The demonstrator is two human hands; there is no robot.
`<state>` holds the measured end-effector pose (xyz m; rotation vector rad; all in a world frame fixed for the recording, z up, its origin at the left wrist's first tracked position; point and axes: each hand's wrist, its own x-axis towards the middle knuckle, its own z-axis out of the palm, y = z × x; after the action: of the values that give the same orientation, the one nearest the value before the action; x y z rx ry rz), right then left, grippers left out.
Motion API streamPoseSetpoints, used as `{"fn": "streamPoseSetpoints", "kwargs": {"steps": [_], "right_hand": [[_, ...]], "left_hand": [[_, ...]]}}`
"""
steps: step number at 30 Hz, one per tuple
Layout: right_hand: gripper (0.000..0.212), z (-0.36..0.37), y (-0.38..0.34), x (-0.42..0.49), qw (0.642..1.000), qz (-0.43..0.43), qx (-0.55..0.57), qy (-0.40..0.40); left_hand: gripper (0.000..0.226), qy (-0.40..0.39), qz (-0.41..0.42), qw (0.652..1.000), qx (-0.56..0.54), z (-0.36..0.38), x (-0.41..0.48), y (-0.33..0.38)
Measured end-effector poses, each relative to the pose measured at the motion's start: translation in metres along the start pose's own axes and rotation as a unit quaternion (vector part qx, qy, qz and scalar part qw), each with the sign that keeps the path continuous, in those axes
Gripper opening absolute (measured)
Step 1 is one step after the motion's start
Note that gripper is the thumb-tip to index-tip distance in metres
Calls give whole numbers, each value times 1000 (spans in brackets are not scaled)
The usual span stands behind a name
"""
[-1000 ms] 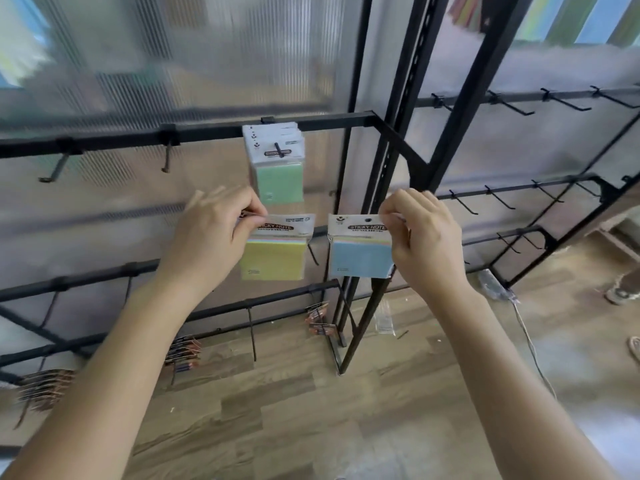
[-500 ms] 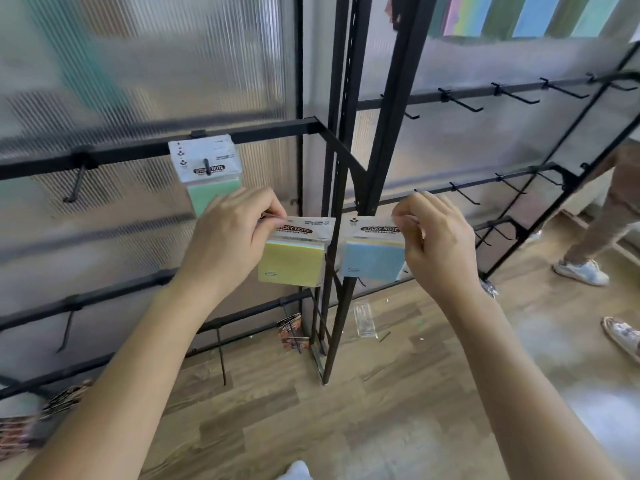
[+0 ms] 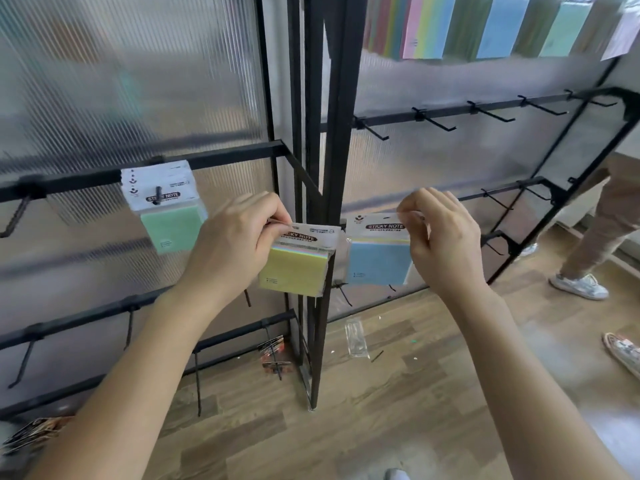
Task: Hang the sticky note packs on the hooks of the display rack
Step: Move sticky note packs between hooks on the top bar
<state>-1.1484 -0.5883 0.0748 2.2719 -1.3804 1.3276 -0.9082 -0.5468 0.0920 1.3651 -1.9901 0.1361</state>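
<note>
My left hand (image 3: 235,240) pinches the white header of a yellow sticky note pack (image 3: 294,271), held in front of the black rack post (image 3: 325,168). My right hand (image 3: 440,237) pinches the header of a blue sticky note pack (image 3: 377,265) just right of that post. Both packs hang free in the air, off any hook. A stack of green sticky note packs (image 3: 166,209) hangs on a hook of the left rail (image 3: 86,178). Bare hooks (image 3: 436,121) line the right section's upper rail.
A person's legs and white shoe (image 3: 581,285) stand at the right by the rack's end. Coloured paper packs (image 3: 450,26) hang at the top right. Small brown card packs (image 3: 273,351) hang low on the rack. A clear wrapper (image 3: 356,337) lies on the wood floor.
My view has swung to the right, so the green packs have slid left and more of the right rack shows. Both hands still carry their packs, side by side.
</note>
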Motion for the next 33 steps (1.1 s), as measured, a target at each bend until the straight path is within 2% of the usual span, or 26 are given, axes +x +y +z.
{"fn": "streamPoseSetpoints", "kwargs": {"steps": [18, 27, 33], "right_hand": [[8, -39, 162, 49, 993, -85, 76, -41], [6, -37, 207, 69, 994, -66, 67, -47], [6, -25, 226, 93, 996, -57, 57, -43]], "left_hand": [[8, 55, -109, 990, 76, 96, 62, 123], [6, 51, -109, 991, 61, 124, 108, 129], [6, 52, -83, 993, 59, 139, 143, 108]]}}
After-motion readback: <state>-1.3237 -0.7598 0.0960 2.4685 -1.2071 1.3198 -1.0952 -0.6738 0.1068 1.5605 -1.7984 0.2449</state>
